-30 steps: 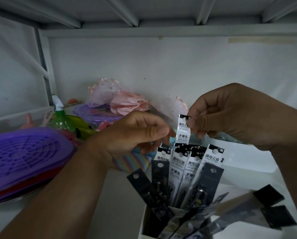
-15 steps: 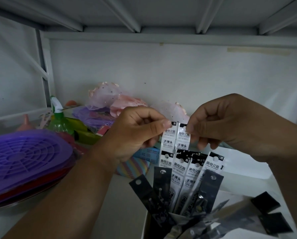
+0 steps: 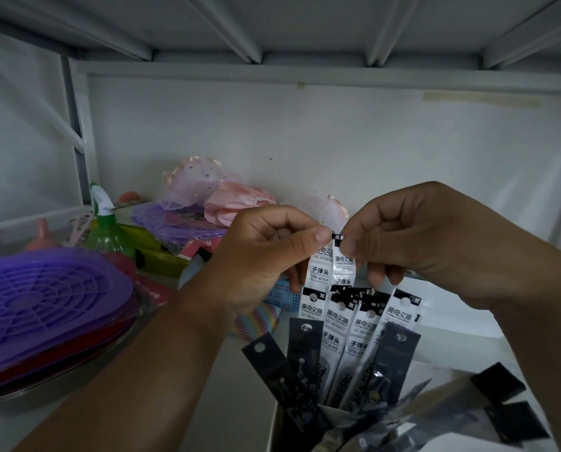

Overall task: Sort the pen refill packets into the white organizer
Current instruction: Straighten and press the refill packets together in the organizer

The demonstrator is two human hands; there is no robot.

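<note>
— What has she got hold of there?

— Two white refill packets (image 3: 333, 267), side by side. The left hand (image 3: 266, 256) pinches the top of one between thumb and curled fingers, and the right hand (image 3: 412, 236) pinches the top of the other. Both hang above the white organizer (image 3: 274, 429), just over the packets already standing in it.

— Looks crowded down there.

— It is. A row of white packets (image 3: 354, 321) stands upright at the back, dark packets (image 3: 305, 353) lean in front, and more dark ones (image 3: 500, 406) splay out flat to the right. I'd say the risk is in lowering these two: their bottom edges could catch on the standing tops and buckle, or push the leaning ones over the rim.

— Could one slip?

— Possibly. The wrappers look slick, and each is held only at its very top.

— Anything else in the way?

— Not much. A blue basket (image 3: 282, 296) sits just behind the hands, a stack of purple plates (image 3: 44, 288) well to the left, with a green spray bottle (image 3: 104, 230) and pink netting (image 3: 207, 190) further back. The shelf above keeps it dim.
</note>
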